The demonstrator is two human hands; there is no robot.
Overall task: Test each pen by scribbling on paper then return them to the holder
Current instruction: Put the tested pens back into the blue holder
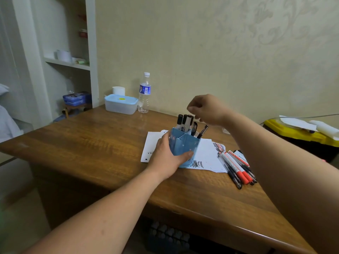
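Note:
A light blue pen holder (183,143) stands on white scribbled paper (207,153) in the middle of the wooden desk (91,140). Several black-capped markers (184,122) and a dark pen (202,132) stick up out of it. My left hand (166,158) grips the holder from its left side, thumb across the front. My right hand (205,109) hovers just above the holder with curled fingers at the marker tops; whether it pinches one is unclear. Several loose pens and red-tipped markers (236,165) lie on the desk right of the paper.
A water bottle (145,92), a lidded plastic box (121,104) and a white roll (118,90) stand at the desk's back edge by the wall. A yellow-and-black bin (293,132) with papers sits to the right. Shelves (67,63) are at the left.

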